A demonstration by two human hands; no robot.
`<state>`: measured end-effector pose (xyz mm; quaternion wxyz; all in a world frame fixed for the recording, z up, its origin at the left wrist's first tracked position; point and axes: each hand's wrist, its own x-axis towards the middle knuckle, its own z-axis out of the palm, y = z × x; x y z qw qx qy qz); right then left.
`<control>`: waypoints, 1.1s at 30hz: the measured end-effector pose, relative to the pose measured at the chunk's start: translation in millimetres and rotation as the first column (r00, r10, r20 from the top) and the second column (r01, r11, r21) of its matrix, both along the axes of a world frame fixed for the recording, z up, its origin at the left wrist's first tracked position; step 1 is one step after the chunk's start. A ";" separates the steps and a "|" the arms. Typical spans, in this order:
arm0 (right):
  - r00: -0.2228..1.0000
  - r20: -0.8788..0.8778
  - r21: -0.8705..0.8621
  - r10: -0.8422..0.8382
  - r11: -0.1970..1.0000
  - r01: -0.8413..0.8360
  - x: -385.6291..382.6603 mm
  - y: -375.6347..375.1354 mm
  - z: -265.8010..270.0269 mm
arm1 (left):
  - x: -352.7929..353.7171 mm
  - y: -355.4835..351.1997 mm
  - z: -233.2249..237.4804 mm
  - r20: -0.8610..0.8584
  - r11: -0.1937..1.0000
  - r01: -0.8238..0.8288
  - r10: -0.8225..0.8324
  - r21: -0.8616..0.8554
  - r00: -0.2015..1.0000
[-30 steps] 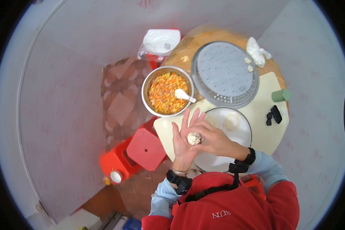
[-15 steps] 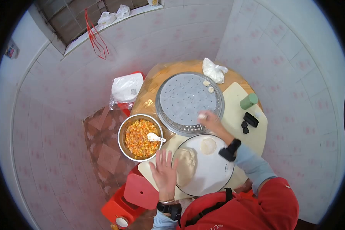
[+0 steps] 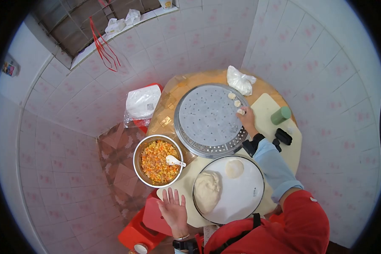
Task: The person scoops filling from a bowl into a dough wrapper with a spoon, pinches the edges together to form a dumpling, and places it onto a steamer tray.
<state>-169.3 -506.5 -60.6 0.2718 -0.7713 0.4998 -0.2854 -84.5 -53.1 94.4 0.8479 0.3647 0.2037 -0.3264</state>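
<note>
My right hand point(image 3: 248, 121) is at the right rim of the round perforated metal steamer tray point(image 3: 207, 114). Its fingertips are closed on a small white bun point(image 3: 241, 112). Just beyond, two more small buns point(image 3: 237, 103) sit along the same edge. My left hand point(image 3: 174, 212) hangs palm up with spread fingers, holding nothing, left of the white plate point(image 3: 245, 203). On that plate are a large lump of dough point(image 3: 208, 192) and a flat round dough wrapper point(image 3: 234, 169). A metal bowl of chopped orange-yellow filling point(image 3: 158, 163) stands farther left, a white spoon point(image 3: 175, 161) resting in it.
A green cylinder point(image 3: 280, 115) and a black object point(image 3: 283, 136) stand on the cream board point(image 3: 264, 101) at the right. A tied white plastic bag point(image 3: 240, 80) lies at the back. Red stools point(image 3: 142, 228) are below left, and a wrapped white package point(image 3: 142, 102) lies left of the table.
My right hand has carried the bun from the tray's near edge up to its right rim, beside the other two. My left hand has lowered slightly and turned palm up. The view has shifted a little.
</note>
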 end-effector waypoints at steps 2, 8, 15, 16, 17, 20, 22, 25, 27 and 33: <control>0.995 0.098 0.041 0.019 0.999 -0.023 -2.3 4.0 5.4 | 1.6 -5.3 1.6 -0.011 1.000 0.012 -0.012 -0.011 1.000; 0.995 -0.016 0.004 0.100 0.995 -0.100 -9.9 8.5 23.0 | 4.5 -19.8 4.6 -0.040 0.998 0.044 -0.046 -0.042 0.998; 0.991 -0.057 0.068 0.125 0.990 -0.121 2.2 5.9 21.3 | 6.8 -19.9 4.3 -0.050 0.999 0.020 -0.021 -0.031 0.999; 0.990 -0.053 0.088 0.128 0.989 -0.123 1.8 5.9 18.9 | 6.7 -19.3 4.0 -0.045 1.000 0.011 -0.012 -0.028 0.999; 0.990 -0.047 0.106 0.131 0.986 -0.125 2.1 5.9 16.8 | 6.8 -18.9 3.4 -0.046 1.000 0.012 -0.013 -0.027 0.999; 0.988 0.000 0.132 0.156 0.979 -0.155 -4.4 4.6 11.8 | 7.7 -16.0 3.2 -0.055 0.999 0.004 -0.006 -0.044 0.998; 0.991 0.000 0.196 0.133 0.972 -0.130 -8.4 11.6 27.1 | 7.4 -16.1 3.9 -0.051 0.999 -0.003 0.001 -0.036 0.999; 0.992 -0.048 0.213 0.118 0.971 -0.105 -11.0 9.8 30.4 | 7.9 -15.4 1.2 -0.060 0.999 0.004 -0.007 -0.048 0.998; 0.988 -0.088 0.170 0.124 0.979 -0.108 -8.6 7.4 23.8 | 7.5 -16.6 3.7 -0.057 0.998 0.016 -0.019 -0.059 0.998; 0.963 -0.246 0.226 0.106 0.973 -0.050 -2.9 11.1 28.6 | 6.1 -10.6 11.3 -0.047 0.998 -0.010 0.008 -0.054 0.999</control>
